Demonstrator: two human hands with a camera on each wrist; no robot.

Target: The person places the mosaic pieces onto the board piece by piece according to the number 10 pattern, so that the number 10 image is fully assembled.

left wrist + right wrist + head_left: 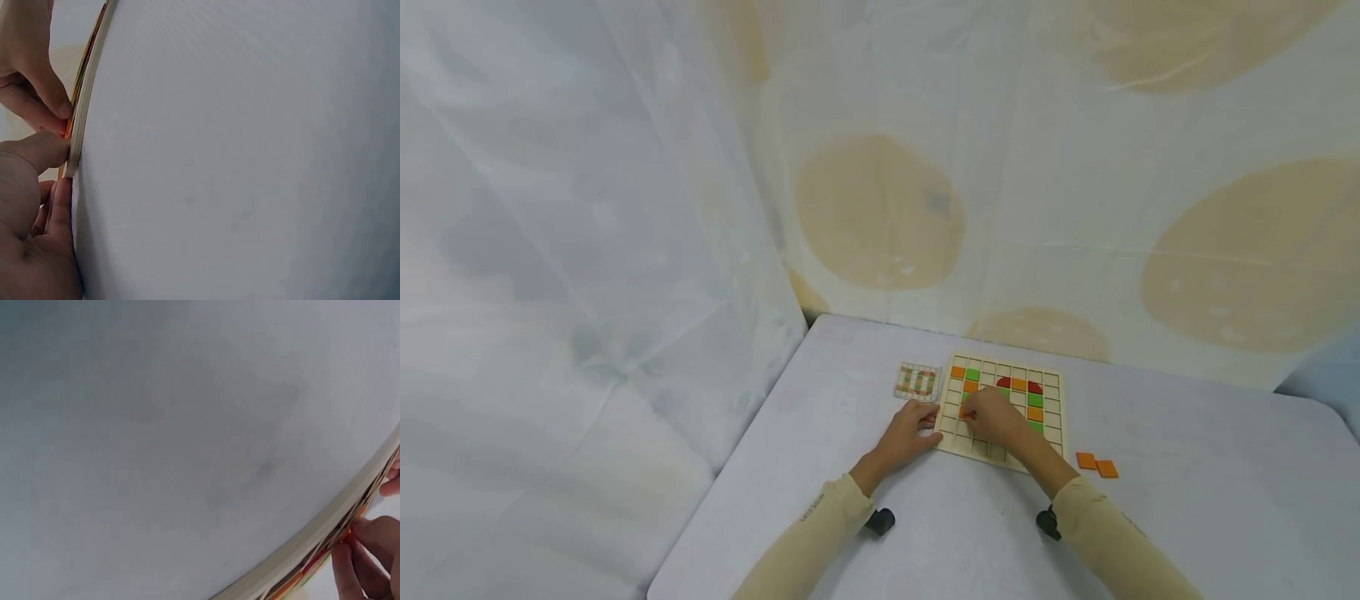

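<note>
Grid board under both hands; two loose orange tiles beside, seemingly

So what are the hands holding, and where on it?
The right hand pinches an orange tile by its edge over the grid board. The left hand rests at the board's left edge.

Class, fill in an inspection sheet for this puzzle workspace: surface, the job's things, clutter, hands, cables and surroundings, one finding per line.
Surface: white table, covered in pale cloth.
Job's things: wooden grid board holding orange, green and red tiles; an orange tile under the right fingertips.
Clutter: pattern card left of the board; two spare orange tiles to its right.
Hands: left hand rests at the board's left edge; right hand lies over the grid, fingertips on the tile.
Cables: nothing seen.
Surroundings: white draped sheets with tan round patches.
</note>
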